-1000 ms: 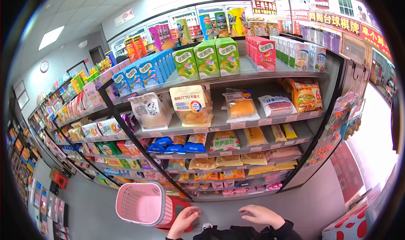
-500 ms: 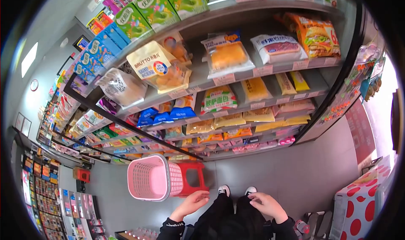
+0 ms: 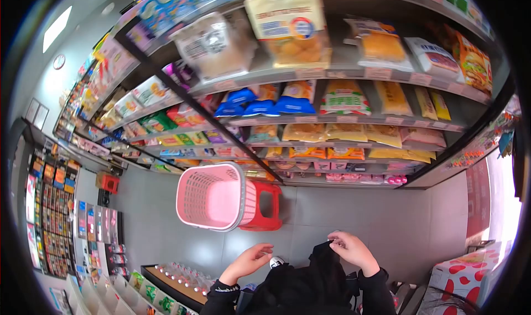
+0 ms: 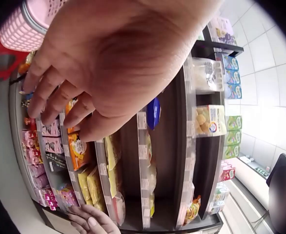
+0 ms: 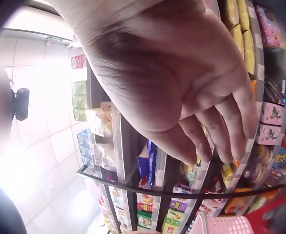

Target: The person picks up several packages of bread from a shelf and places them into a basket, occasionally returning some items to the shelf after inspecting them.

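Note:
My left hand [image 3: 249, 261] hangs in front of the body, its fingers loosely bent and holding nothing. Apart from it, on the other side, my right hand [image 3: 354, 250] is just as relaxed, with no object in its grasp. Both palms show bare in the wrist views, the left hand [image 4: 113, 58] and the right hand [image 5: 167, 73] alike. Nearest to the left hand is a pink plastic basket [image 3: 186, 196], which has perforated walls and nothing inside. It stands on a red stool [image 3: 265, 218] on the floor.
Ahead rises a shelf unit with several tiers of packaged bread [image 3: 384, 45], bagged snacks [image 3: 297, 98] and drink cartons [image 5: 78, 101]. Behind at the lower left is a low rack of bottles [image 3: 180, 276]. A red-dotted box [image 3: 456, 279] stands at the right.
The head view has tilted down, so the upper shelf slides out of the top and more floor shows. The shelves look nearer. Both hands stay empty before the body.

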Available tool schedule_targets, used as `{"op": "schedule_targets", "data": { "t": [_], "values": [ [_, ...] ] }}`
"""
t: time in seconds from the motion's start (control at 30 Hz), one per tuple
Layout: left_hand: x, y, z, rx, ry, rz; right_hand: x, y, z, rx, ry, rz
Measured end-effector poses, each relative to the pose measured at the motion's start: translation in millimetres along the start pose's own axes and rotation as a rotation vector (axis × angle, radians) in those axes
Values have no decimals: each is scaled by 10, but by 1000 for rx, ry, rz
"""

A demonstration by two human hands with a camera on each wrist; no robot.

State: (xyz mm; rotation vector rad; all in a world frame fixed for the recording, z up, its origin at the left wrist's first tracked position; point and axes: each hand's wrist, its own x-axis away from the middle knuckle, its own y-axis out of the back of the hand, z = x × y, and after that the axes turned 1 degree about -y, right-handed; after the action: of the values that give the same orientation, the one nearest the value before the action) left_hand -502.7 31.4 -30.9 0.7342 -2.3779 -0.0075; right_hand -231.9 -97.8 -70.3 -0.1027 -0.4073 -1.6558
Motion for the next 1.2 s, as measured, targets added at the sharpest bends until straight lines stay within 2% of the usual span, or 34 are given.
{"op": "schedule_targets", "data": {
  "t": [0.17, 0.3, 0.4, 0.47, 0.57, 0.6, 0.67, 0.77, 0.9, 0.93, 0.97, 1.03, 1.07, 1.2],
  "values": [
    [603, 412, 626, 71, -38, -140, -218, -690, 429, 153, 102, 146],
    [1220, 722, 1324, 255, -127, -304, -414, -1524, 661, 311, 200, 339],
    [1717, 896, 1944, 353, -127, -463, -558, -2228, 946, 390, 279, 466],
    [2049, 958, 2318, 481, -60, -631, -674, -2699, 1056, 426, 398, 578],
    [2502, 1036, 2870, 586, 3, -779, -794, -3332, 1232, 503, 493, 679],
    [2628, 1029, 2891, 440, -83, -903, -821, -3510, 1293, 490, 506, 677],
    [2837, 1123, 3132, 438, -30, -919, -890, -3780, 1405, 508, 527, 819],
    [2981, 1262, 3323, 480, -69, -943, -1013, -4062, 1478, 610, 538, 870],
    [2939, 1541, 3201, 606, -104, -945, -1169, -4179, 1615, 663, 535, 860],
    [2884, 1636, 3203, 604, -134, -920, -1227, -4203, 1600, 608, 616, 799],
    [2818, 1739, 3204, 604, -149, -917, -1281, -4197, 1621, 605, 526, 814],
    [2699, 1931, 3201, 531, -117, -902, -1428, -4222, 1688, 628, 497, 826],
    [2673, 2054, 3067, 617, -101, -871, -1524, -4259, 1693, 646, 492, 826],
    [2581, 2498, 2855, 562, -167, -865, -1964, -4563, 1808, 636, 514, 849]
  ]
}}
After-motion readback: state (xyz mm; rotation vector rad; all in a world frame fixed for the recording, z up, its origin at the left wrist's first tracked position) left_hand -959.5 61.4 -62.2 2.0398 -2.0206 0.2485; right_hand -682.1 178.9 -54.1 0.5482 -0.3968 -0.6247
